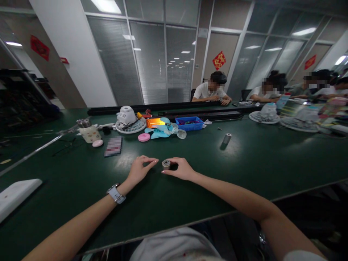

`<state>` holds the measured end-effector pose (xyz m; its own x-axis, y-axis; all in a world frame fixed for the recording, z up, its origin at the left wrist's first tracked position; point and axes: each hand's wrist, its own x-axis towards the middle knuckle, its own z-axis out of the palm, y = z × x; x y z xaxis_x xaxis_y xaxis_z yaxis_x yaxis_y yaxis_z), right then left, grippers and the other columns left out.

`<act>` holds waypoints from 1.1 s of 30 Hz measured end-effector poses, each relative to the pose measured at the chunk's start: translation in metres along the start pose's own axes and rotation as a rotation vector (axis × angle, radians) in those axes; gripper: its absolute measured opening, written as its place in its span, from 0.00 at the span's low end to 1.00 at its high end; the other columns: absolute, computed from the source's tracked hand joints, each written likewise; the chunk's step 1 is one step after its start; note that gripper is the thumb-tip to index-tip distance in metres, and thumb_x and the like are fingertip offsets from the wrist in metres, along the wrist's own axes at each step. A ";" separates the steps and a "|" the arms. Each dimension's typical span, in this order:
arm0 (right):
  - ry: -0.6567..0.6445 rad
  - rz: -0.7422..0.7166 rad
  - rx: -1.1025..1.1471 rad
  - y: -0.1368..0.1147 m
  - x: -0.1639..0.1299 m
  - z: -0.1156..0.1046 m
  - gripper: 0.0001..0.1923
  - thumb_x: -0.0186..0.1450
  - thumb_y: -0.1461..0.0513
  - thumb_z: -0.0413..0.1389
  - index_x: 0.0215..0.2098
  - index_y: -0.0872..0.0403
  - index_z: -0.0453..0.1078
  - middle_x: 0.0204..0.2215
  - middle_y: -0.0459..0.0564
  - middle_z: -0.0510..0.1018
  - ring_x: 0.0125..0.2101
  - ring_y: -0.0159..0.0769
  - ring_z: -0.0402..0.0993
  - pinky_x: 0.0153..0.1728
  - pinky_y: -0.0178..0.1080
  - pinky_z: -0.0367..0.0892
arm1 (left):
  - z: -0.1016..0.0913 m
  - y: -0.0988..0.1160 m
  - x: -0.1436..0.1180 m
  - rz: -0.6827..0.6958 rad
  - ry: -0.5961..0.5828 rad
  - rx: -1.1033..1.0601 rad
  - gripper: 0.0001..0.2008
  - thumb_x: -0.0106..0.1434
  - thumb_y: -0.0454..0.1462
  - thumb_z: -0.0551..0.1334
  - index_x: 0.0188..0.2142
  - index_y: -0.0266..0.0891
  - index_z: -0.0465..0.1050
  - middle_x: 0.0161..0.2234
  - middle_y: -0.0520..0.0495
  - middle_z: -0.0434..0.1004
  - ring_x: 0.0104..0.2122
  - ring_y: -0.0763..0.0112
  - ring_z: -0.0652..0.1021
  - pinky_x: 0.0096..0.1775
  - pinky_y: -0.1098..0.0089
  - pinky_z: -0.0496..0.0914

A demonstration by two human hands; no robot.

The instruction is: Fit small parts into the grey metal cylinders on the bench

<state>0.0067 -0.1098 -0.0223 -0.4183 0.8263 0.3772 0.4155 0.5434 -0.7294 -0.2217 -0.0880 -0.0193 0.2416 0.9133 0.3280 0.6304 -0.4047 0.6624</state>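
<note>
Your right hand (181, 169) rests on the green table (244, 163) just below the view's centre, thumb and fingers curled around a small grey cylindrical part (166, 164), probably a small motor, which stands upright on the tabletop at the hand's 9 o'clock side. The fingertips grasp it at its sides; its top face is uncovered. Your left hand (139, 169) lies just beside it, at 9 o'clock from the part, with thumb and forefinger pinched together; whether anything sits between them cannot be told. Its fingertips point toward the part and stop just short of it. A wristwatch (116, 193) with a pale strap is on your left wrist.

At 1 o'clock from the hands, well apart, a second grey cylinder (227, 138) stands alone on the table. At 12 o'clock, farther back, lie a pale blue fan blade (162, 131), a pink round disc (144, 137), an orange box (155, 122) and a blue parts tray (189, 123). At 11 o'clock a white fan head (127, 120) rests on its grille, with a cream lidded cup (89, 132) to its left. A white flat object (16, 194) lies at the table's 8 o'clock edge. Other people (210, 92) sit along the far side, at 1 to 2 o'clock, near another white fan (266, 113).
</note>
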 end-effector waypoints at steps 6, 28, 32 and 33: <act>0.155 0.069 -0.016 0.026 0.006 -0.028 0.24 0.57 0.49 0.65 0.48 0.52 0.77 0.42 0.51 0.82 0.41 0.40 0.78 0.42 0.41 0.71 | 0.007 -0.009 -0.005 0.046 -0.123 0.161 0.19 0.62 0.52 0.59 0.43 0.48 0.82 0.35 0.45 0.79 0.37 0.61 0.74 0.41 0.61 0.65; 0.291 -0.008 -0.607 0.023 -0.001 -0.056 0.28 0.68 0.55 0.54 0.64 0.52 0.60 0.63 0.58 0.65 0.63 0.47 0.59 0.61 0.54 0.55 | 0.014 -0.017 -0.001 -0.269 0.275 -0.219 0.20 0.63 0.50 0.57 0.48 0.39 0.65 0.38 0.45 0.73 0.36 0.64 0.75 0.40 0.62 0.69; -0.251 -0.294 -0.450 -0.006 -0.001 -0.005 0.24 0.71 0.56 0.50 0.64 0.49 0.62 0.65 0.51 0.63 0.66 0.42 0.55 0.62 0.51 0.56 | 0.013 -0.013 -0.002 -0.247 0.272 -0.231 0.19 0.63 0.48 0.57 0.47 0.38 0.64 0.37 0.46 0.72 0.35 0.65 0.74 0.38 0.63 0.69; -0.295 -0.312 -0.439 -0.007 -0.001 0.001 0.22 0.72 0.57 0.49 0.63 0.49 0.64 0.64 0.51 0.65 0.65 0.42 0.56 0.62 0.50 0.56 | 0.013 -0.012 -0.002 -0.243 0.270 -0.235 0.19 0.62 0.48 0.57 0.47 0.38 0.64 0.37 0.46 0.72 0.34 0.65 0.74 0.38 0.63 0.69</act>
<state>0.0035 -0.1142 -0.0176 -0.7535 0.5767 0.3158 0.5051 0.8152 -0.2834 -0.2200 -0.0842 -0.0372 -0.1148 0.9510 0.2871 0.4526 -0.2072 0.8673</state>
